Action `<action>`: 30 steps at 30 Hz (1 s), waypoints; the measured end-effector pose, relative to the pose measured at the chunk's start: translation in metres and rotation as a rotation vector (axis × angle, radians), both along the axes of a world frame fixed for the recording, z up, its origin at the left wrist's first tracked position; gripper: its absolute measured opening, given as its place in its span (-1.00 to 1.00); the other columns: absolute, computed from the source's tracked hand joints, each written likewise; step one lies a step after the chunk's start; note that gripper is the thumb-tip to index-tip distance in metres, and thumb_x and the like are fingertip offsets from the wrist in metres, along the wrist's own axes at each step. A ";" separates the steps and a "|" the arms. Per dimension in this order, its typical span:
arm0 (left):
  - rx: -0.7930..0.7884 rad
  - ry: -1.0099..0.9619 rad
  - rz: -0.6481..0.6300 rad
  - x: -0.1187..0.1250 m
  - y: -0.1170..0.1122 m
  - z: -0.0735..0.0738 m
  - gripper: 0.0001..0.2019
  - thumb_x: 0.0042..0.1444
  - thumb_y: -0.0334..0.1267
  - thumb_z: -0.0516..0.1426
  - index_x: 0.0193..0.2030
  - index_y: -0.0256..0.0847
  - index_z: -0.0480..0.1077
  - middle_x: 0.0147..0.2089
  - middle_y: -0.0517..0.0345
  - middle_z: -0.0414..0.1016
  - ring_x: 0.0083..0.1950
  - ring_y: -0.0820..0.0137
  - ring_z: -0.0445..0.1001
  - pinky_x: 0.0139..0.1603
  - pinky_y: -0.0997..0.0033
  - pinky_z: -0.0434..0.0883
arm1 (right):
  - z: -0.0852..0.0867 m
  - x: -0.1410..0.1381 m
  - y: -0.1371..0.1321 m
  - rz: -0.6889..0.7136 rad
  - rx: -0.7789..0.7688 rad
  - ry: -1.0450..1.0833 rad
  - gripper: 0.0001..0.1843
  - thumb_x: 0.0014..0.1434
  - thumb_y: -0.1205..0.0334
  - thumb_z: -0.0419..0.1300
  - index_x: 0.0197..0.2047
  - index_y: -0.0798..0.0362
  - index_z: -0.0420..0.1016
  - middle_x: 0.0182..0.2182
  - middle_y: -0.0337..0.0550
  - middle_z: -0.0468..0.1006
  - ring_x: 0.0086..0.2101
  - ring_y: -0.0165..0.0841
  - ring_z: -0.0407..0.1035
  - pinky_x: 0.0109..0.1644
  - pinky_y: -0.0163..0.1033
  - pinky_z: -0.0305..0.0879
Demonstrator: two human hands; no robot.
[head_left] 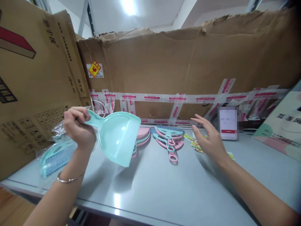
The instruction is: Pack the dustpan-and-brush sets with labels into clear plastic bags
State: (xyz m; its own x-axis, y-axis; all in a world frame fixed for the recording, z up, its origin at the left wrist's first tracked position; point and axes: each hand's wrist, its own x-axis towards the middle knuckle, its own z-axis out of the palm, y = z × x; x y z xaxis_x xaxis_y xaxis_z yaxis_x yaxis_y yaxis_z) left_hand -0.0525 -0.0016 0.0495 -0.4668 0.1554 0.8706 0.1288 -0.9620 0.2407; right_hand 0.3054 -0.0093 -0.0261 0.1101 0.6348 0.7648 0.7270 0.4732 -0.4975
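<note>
My left hand (80, 125) is closed round the handle of a mint-green dustpan (117, 138), which it holds up above the table, tilted, with its straight edge toward the right. Behind that dustpan, partly hidden by it, lies a stack of pink and mint dustpans (144, 133). A pile of small pink and blue hand brushes (169, 141) rests at the middle of the table. Over the table to the right, my right hand (208, 139) hangs with its fingers apart and nothing in it, nearest to some colourful printed packets (197, 146).
On the left, clear plastic bags (57, 155) hold mint-coloured brush pieces. Cardboard (164, 62) walls the back and left of the grey table (150, 194). A phone (228, 123) stands upright at the back right, with a printed box (282, 125) beyond it.
</note>
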 end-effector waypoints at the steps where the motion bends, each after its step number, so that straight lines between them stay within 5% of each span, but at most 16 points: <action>1: -0.019 0.022 -0.065 0.005 -0.001 0.007 -0.60 0.24 -0.24 -0.14 -0.65 -0.21 0.09 -0.55 0.19 0.16 -0.52 0.54 0.11 -0.48 0.41 0.09 | 0.004 -0.008 -0.004 0.030 0.025 0.015 -0.69 0.22 0.09 0.02 -0.03 -0.02 0.41 0.14 0.00 0.35 0.14 -0.16 0.23 0.24 0.08 0.09; 6: -0.168 0.224 -0.443 0.045 0.001 0.034 -0.52 0.21 0.00 -0.09 -0.68 -0.19 0.07 -0.59 0.20 0.13 -0.57 0.51 0.14 -0.56 0.43 0.17 | 0.029 -0.053 -0.026 0.286 -0.009 0.083 -0.71 0.23 0.10 0.04 -0.03 -0.02 0.40 0.08 -0.05 0.41 0.08 -0.21 0.30 0.12 -0.03 0.26; 9: -0.330 0.334 -0.478 0.075 0.004 0.035 -0.48 0.22 0.09 -0.11 -0.67 -0.18 0.05 -0.59 0.20 0.14 -0.58 0.51 0.19 -0.55 0.44 0.27 | 0.045 -0.071 -0.039 0.516 -0.311 0.148 -0.65 0.23 -0.01 0.03 -0.01 -0.04 0.39 -0.12 -0.12 0.53 -0.17 -0.26 0.45 -0.24 -0.20 0.42; 12: -0.437 0.501 -0.498 0.092 0.006 0.023 -0.50 0.26 0.05 -0.14 -0.63 -0.18 0.09 -0.52 0.16 0.24 -0.53 0.49 0.30 -0.50 0.42 0.36 | 0.051 -0.076 -0.046 0.662 -0.564 0.104 -0.67 0.17 -0.07 0.08 -0.20 0.00 0.44 -0.37 -0.21 0.53 -0.41 -0.35 0.42 -0.42 -0.31 0.34; 16: -0.503 0.718 -0.460 0.089 0.003 -0.001 -0.83 0.21 -0.10 0.02 -0.16 -0.11 0.29 -0.10 0.09 0.42 -0.28 0.43 0.48 -0.34 0.39 0.48 | 0.033 -0.071 -0.045 0.498 -0.539 0.187 -0.72 0.12 -0.02 0.09 -0.39 0.02 0.35 -0.50 -0.27 0.41 -0.50 -0.40 0.31 -0.48 -0.34 0.25; 19: -0.673 0.943 -0.373 0.079 -0.004 -0.024 -0.59 0.11 -0.16 0.14 0.10 -0.05 0.19 0.10 0.00 0.38 -0.06 0.31 0.50 -0.24 0.34 0.52 | 0.011 -0.070 -0.038 0.347 -0.479 0.256 -0.76 0.10 0.00 0.06 -0.40 0.00 0.29 -0.51 -0.27 0.39 -0.49 -0.38 0.29 -0.46 -0.31 0.25; 26: -1.125 0.960 -0.532 0.075 -0.008 -0.065 -0.79 0.15 -0.23 0.03 -0.15 -0.18 0.43 -0.09 0.10 0.53 -0.07 0.26 0.49 -0.07 0.23 0.44 | -0.009 -0.065 -0.023 0.447 -0.577 0.250 -0.59 0.12 -0.18 0.02 -0.40 0.02 0.32 -0.54 -0.24 0.38 -0.51 -0.36 0.30 -0.46 -0.28 0.25; 30: -1.153 0.950 -0.514 0.075 -0.006 -0.068 -0.79 0.11 -0.22 0.04 -0.17 -0.19 0.44 -0.11 0.14 0.53 -0.03 0.23 0.46 0.01 0.20 0.38 | -0.020 -0.035 0.004 0.160 -0.385 0.127 -0.59 0.20 -0.12 -0.04 -0.26 0.04 0.38 -0.40 -0.09 0.52 -0.37 -0.25 0.43 -0.29 -0.16 0.36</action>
